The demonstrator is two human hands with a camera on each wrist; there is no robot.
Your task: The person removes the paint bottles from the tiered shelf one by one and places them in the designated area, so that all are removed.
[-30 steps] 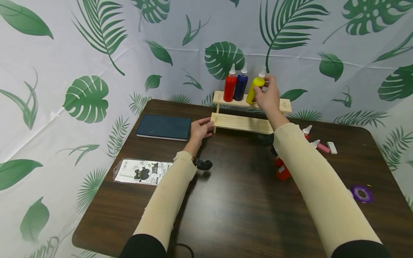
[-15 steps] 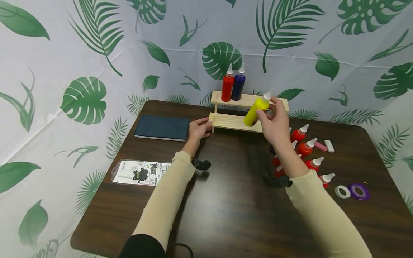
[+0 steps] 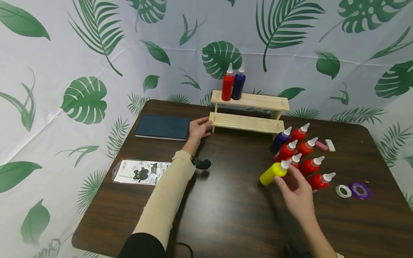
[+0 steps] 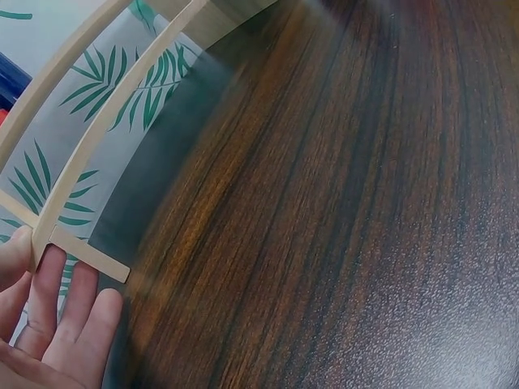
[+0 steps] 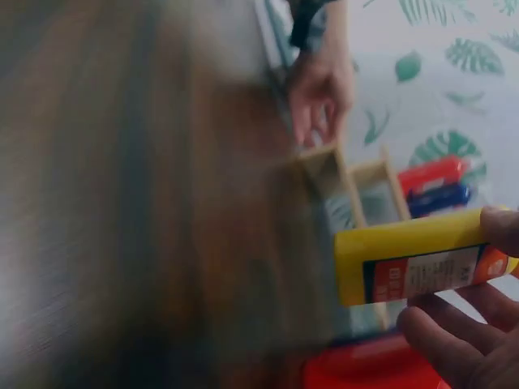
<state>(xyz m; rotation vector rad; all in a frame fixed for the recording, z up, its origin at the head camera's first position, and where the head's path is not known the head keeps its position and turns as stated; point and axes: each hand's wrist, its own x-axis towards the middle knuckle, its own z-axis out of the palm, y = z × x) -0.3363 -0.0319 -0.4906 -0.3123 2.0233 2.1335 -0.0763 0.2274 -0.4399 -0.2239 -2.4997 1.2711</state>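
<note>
My right hand (image 3: 298, 197) holds a yellow paint bottle (image 3: 271, 174) with a white nozzle, tilted, beside the group of bottles at the table's right. In the right wrist view the yellow bottle (image 5: 405, 251) shows a printed label between thumb and fingers. My left hand (image 3: 198, 130) grips the left end of the two-step wooden rack (image 3: 245, 122). The left wrist view shows thumb and fingers (image 4: 77, 308) around the rack's end (image 4: 49, 227). A red bottle (image 3: 227, 86) and a dark blue bottle (image 3: 238, 86) stand upright on the upper step.
Several red bottles (image 3: 311, 165) and a dark blue bottle (image 3: 280, 141) stand at the right. Beyond them lie a pink block (image 3: 321, 145) and a white block (image 3: 330, 145). Tape rolls (image 3: 360, 190) lie near the right edge. A dark notebook (image 3: 162, 127) and a packaged set (image 3: 141, 172) lie left.
My right hand has taken the yellow bottle off the upper step and carried it down, toward me and to the right. The left hand stays on the rack.
</note>
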